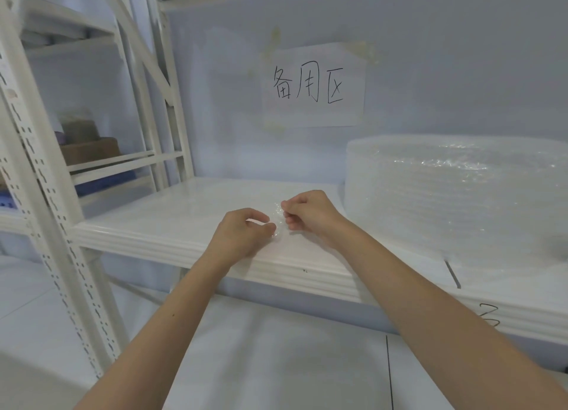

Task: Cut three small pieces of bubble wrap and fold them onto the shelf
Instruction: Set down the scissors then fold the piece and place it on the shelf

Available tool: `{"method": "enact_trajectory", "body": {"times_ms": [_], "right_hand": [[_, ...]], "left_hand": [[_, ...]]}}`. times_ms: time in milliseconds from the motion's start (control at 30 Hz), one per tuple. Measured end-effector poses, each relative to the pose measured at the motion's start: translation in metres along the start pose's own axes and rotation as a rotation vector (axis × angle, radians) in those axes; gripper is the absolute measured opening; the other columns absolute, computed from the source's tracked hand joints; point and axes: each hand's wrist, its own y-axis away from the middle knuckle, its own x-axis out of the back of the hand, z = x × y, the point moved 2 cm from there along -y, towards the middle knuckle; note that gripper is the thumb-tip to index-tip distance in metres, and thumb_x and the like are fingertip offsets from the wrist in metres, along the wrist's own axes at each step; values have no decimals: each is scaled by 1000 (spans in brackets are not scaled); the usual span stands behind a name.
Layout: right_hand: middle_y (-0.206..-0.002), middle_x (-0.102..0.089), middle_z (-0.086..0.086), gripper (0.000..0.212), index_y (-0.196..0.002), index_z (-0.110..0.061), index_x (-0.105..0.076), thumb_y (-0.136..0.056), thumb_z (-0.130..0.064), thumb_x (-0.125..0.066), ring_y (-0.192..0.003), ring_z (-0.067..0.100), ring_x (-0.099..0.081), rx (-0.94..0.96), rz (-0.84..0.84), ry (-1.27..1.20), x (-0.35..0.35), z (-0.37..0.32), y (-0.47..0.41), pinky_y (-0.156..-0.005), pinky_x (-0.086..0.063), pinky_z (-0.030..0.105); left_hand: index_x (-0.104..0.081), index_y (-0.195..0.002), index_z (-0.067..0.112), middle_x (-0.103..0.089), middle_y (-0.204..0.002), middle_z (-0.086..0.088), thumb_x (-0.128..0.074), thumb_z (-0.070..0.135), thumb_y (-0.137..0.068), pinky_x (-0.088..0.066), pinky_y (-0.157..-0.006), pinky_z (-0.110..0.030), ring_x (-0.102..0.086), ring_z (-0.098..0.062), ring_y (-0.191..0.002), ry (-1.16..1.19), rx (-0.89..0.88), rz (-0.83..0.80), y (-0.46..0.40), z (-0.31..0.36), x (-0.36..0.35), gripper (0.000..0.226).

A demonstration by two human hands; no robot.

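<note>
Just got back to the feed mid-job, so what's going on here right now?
A person stands at a white shelf, both hands out over its front part. The left hand and right hand pinch a small clear piece of bubble wrap between their fingertips, low over the shelf, apparently folding it. A big bubble wrap roll sits at the right. A handwritten paper sign is taped to the wall. No other cut pieces are plainly visible.

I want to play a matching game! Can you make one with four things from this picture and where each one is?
Things:
1. roll
2. sign
3. small piece
4. boxes

Places:
A. taped on the wall
B. pinched between both hands
C. on the rack at the far left
D. on the right side of the shelf

Pairs: 1-D, 2-A, 3-B, 4-C
</note>
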Motion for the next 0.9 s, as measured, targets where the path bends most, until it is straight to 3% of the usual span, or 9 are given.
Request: {"method": "enact_trajectory", "body": {"times_ms": [233, 433, 600, 767, 900], "right_hand": [[-72, -60, 9, 17, -78, -4, -64, -92, -12, -62, -60, 18, -59, -64, -9, -36, -12, 8, -14, -62, -57, 29], [-70, -58, 10, 21, -77, -2, -62, -95, -13, -57, -56, 20, -57, -73, -16, 23, -19, 8, -22, -63, -58, 28], [-67, -58, 11, 20, -77, -2, -62, -94, -12, -58, -53, 20, -55, -40, 1, 42, -22, 8, -26, -54, -52, 27], [-68, -61, 13, 19, -75, -1, -63, -92, -10, -61, -57, 21, -58, -34, -7, 55, -23, 11, -29, -65, -52, 33], [-67, -62, 12, 22, -74, -2, -62, -93, -12, -59, -61, 22, -58, -40, -12, 93, -24, 12, -28, -63, -49, 29]], "left_hand": [[-68, -107, 20, -73, -89, -3, -76, 21, -81, -46, -62, -20, -63, -11, -72, 1, 45, -52, -3, 0, 13, 27], [-63, -110, 16, -74, -82, 0, -73, 16, -84, -46, -55, -20, -63, -11, -65, 0, 51, -26, -9, -4, 11, 28], [-57, -110, 13, -73, -74, 1, -72, 11, -85, -45, -52, -22, -61, -14, -60, 68, 67, -11, -11, -8, 12, 29], [-53, -106, 13, -75, -87, -11, -70, 6, -85, -44, -56, -27, -58, -21, -63, 79, 81, -17, -13, -8, 13, 29], [-50, -105, 12, -68, -77, -12, -66, 2, -85, -44, -58, -31, -52, -22, -56, 37, 68, -10, -13, -10, 10, 28]]}}
